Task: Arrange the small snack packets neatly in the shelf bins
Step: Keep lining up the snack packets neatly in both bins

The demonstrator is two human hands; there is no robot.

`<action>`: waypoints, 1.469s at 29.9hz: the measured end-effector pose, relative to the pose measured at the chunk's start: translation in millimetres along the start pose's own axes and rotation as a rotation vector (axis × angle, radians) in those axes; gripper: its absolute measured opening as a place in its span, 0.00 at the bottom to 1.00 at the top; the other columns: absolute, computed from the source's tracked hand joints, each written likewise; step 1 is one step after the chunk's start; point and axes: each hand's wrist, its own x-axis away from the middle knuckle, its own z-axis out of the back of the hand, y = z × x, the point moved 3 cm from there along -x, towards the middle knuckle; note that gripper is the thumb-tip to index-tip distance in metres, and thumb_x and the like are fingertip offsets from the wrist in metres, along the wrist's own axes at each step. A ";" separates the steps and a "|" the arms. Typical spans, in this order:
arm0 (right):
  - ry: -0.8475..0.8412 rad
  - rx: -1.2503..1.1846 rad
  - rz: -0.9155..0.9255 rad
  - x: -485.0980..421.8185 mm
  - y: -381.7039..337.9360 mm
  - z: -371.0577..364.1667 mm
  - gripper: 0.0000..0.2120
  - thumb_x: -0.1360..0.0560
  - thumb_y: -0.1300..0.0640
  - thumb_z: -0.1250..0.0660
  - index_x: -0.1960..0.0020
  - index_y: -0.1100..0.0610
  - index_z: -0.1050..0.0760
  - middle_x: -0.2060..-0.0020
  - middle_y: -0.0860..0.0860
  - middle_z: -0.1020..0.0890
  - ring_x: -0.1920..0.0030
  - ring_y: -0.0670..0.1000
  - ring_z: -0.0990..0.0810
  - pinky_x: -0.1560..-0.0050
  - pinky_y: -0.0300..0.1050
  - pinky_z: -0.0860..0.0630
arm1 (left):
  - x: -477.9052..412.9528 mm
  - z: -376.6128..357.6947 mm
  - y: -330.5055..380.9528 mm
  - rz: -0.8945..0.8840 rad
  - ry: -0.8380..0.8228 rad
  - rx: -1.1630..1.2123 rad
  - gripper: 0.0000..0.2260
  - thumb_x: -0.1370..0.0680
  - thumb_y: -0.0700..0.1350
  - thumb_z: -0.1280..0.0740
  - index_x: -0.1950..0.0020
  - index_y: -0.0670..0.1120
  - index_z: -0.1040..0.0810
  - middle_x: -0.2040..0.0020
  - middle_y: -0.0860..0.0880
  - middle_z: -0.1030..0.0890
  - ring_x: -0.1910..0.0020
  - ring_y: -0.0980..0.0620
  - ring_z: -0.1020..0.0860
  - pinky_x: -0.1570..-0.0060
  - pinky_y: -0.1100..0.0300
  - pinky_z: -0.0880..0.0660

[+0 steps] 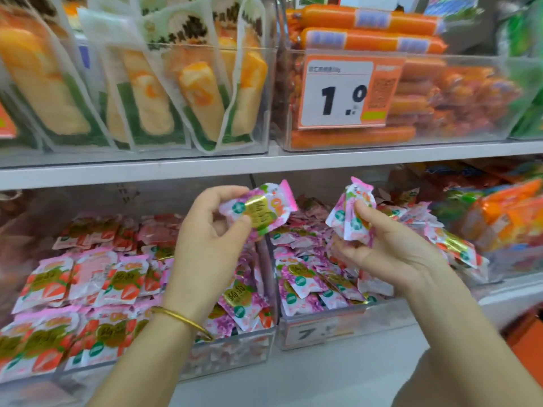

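Left hand (205,230): positioned above the front edge of the lower shelf (367,362), over the join between two bins. Thumb and fingers are curled; a single packet (258,208) is pinched by its lower edge.
Single packet: pink-purple w/ gold label. Held tilted, clear of the stock below.
Right hand (390,248): palm up, above the right bin (323,330). A held bunch (352,212) is gripped, thumb pressed against it.
Held bunch: several pink-purple packets, fanned upward; exact no. cannot be told. Kept near the single packet, not touching it.
Left bin (229,353): clear plastic, at the lower shelf's front edge, left of centre. Strawberry packets (88,283) are laid in overlapping rows across most of it; stray purple packets (244,306) are seen at its right end.
Right bin: clear, just beside the left bin. A purple heap (308,283) is piled inside, unaligned. Front label is blurred; only "7" can be read.
Bangle (182,321): gold, worn on the left wrist.
Upper shelf (264,165): bread packs (147,92) are stood upright twd the left end; orange sausages (370,39) are stacked lengthwise twd the right, in the sausage bin (470,133).
Price tag (343,92): "1.0", fixed to the sausage bin's front.
Orange packets (505,212): lower shelf, right end; blurred, detail not readable.
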 end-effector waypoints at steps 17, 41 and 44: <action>0.148 1.062 0.415 2.8 -46.3 44.1 0.16 0.29 0.48 0.30 0.55 0.63 0.23 0.58 0.64 0.18 0.58 0.65 0.21 0.53 0.59 0.24 | 18.7 -88.6 -15.6 -0.458 -0.592 -1.112 0.11 0.20 0.53 0.44 0.45 0.50 0.25 0.46 0.52 0.24 0.42 0.49 0.29 0.46 0.55 0.31; 0.173 0.923 0.404 -7.7 -41.4 40.5 0.25 0.29 0.48 0.31 0.48 0.71 0.29 0.56 0.72 0.26 0.59 0.58 0.24 0.54 0.53 0.27 | 23.2 -120.1 -22.4 -0.120 -0.867 -1.060 0.22 0.18 0.53 0.55 0.31 0.44 0.34 0.27 0.41 0.38 0.26 0.45 0.45 0.27 0.54 0.48; 0.246 0.946 0.408 -7.0 -46.8 45.0 0.29 0.38 0.40 0.31 0.53 0.64 0.27 0.63 0.66 0.29 0.60 0.55 0.27 0.58 0.52 0.30 | 4.9 -120.8 -35.8 -0.009 -0.748 -1.198 0.26 0.18 0.56 0.56 0.23 0.46 0.52 0.22 0.44 0.58 0.24 0.46 0.60 0.26 0.52 0.60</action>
